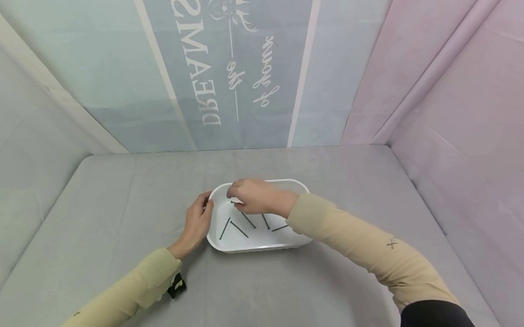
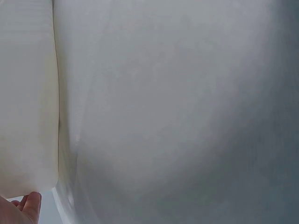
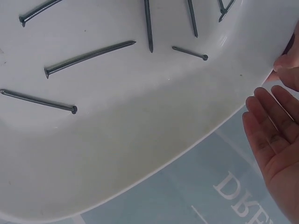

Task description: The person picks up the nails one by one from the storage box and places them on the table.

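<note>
A white oblong tray [image 1: 260,245] with rounded ends holds several long dark nails [image 1: 239,229], lying at different angles on its floor. My left hand [image 1: 198,223] grips the tray's left end, thumb at the rim. Over the left part of the tray hangs my right hand [image 1: 259,196], fingers loosely bent and thumb apart, with nothing seen between them. It overlaps some of the nails. In the right wrist view, nails [image 3: 88,59] with flat heads and pointed tips lie below, and the right hand [image 3: 275,135] appears beside the rim, its palm bare.
The tray stands on a table covered in grey cloth [image 1: 266,298]. A printed fabric wall [image 1: 243,130] rises behind, with pale fabric sides at left [image 1: 23,157] and right [image 1: 469,142]. A small black device [image 1: 177,286] sits under the left sleeve.
</note>
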The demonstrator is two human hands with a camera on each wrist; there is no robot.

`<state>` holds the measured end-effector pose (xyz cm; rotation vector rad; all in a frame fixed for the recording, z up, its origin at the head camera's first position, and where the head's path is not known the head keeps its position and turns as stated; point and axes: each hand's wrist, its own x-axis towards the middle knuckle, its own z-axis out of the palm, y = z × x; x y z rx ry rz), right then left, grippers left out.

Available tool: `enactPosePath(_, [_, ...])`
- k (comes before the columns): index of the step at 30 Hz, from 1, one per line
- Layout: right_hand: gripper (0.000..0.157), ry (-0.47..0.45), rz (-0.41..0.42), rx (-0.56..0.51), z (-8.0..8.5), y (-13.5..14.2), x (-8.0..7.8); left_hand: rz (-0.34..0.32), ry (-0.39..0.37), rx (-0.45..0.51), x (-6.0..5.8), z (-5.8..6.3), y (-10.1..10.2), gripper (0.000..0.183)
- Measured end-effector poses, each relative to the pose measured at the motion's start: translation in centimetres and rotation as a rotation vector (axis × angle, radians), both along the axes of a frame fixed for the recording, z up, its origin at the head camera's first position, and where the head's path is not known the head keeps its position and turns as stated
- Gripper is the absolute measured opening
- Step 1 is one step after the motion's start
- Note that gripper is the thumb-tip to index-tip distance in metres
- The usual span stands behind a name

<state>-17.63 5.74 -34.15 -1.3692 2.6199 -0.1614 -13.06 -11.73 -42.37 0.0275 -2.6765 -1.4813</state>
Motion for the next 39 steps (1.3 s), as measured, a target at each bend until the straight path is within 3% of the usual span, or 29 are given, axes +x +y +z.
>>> enactPosePath(11, [0.028, -0.011, 0.056, 0.024, -1.1, -0.9, 0.3, -0.002, 0.000, 0.008, 0.0, -0.2, 0.0, 0.035])
enactPosePath(17, [0.028, 0.029, 0.119, 0.035, -1.6, -1.4, 0.4, 0.003, 0.019, 0.007, 0.0, -0.2, 0.0, 0.035])
enactPosePath(39, [0.026, 0.001, 0.193, 0.098, -2.8, -2.2, 0.9, -0.015, 0.028, 0.005, 0.2, 0.0, 0.0, 0.034])
